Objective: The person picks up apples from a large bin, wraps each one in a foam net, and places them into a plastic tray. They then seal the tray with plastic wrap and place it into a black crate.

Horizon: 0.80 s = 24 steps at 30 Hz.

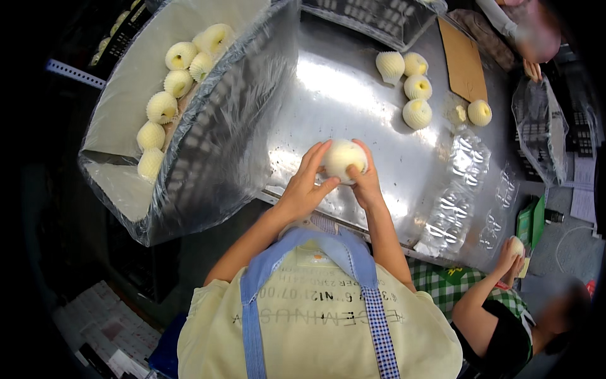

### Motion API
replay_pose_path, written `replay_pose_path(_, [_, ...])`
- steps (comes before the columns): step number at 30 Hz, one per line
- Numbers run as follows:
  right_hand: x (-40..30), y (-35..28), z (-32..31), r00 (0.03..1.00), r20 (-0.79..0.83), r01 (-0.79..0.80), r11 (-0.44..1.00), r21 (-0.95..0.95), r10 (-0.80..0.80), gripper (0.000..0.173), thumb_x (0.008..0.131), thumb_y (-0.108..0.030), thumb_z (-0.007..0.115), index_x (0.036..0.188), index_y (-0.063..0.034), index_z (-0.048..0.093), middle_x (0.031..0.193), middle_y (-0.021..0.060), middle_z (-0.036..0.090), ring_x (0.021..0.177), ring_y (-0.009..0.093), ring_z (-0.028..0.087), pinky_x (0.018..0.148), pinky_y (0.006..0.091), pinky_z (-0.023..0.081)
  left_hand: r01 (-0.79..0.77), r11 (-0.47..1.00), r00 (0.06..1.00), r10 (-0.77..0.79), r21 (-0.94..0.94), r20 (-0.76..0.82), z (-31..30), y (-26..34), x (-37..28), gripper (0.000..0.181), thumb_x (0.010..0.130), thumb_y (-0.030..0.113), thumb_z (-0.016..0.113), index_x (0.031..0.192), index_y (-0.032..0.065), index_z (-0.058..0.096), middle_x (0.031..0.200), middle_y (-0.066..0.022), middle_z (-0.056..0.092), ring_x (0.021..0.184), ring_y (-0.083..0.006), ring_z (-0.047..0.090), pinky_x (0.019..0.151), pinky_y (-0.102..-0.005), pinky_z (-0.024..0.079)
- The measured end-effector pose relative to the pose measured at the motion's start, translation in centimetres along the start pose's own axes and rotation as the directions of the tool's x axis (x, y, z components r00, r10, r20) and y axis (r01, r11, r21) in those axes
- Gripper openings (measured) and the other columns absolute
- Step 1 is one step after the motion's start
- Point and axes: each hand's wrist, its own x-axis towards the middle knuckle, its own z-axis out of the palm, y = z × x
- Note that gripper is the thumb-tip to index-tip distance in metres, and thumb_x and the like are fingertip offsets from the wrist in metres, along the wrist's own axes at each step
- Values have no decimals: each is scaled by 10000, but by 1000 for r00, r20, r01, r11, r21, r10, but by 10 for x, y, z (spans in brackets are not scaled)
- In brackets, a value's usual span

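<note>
Between both hands I hold a pale round fruit [344, 158] just above the metal table, near its front edge. My left hand [307, 182] cups it from the left, thumb along its lower side. My right hand [368, 182] wraps the right side, with the thumb pressed on the front of the fruit. Whether a foam net covers its underside, I cannot tell. Several net-wrapped fruits [417, 87] stand on the table beyond my right hand. To my left, a plastic-lined crate [218, 142] contains a row of similar fruits [162, 107] in foam nets.
Clear plastic trays [452, 199] lie at the right of the metal table [341, 113]. Behind them are a cardboard sheet [463, 59] and a single wrapped fruit [479, 112]. A co-worker [492, 303] at lower right holds another fruit; a second person [530, 33] is at upper right.
</note>
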Motion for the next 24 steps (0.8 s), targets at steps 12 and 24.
replay_pose_path(12, [185, -39, -138, 841, 72, 220, 217, -951, -536, 693, 769, -233, 713, 1343, -76, 358, 1297, 199, 417, 1120, 348, 466, 922, 395, 408, -203, 957, 979, 206, 208, 7, -149, 157, -78, 292, 837, 126, 614, 1118, 48, 596, 1044, -92, 628, 902, -181, 619, 779, -324, 511])
replay_pose_path(24, [134, -97, -58, 890, -57, -99, -70, -993, -452, 708, 761, -254, 690, 1348, -59, 346, 1327, 205, 390, 1140, 382, 467, 920, 435, 424, 235, 208, 970, 13, 950, -242, -359, 80, 72, 560, 768, 201, 647, 1279, 124, 430, 1279, -189, 446, 1049, -355, 521, 875, -422, 444])
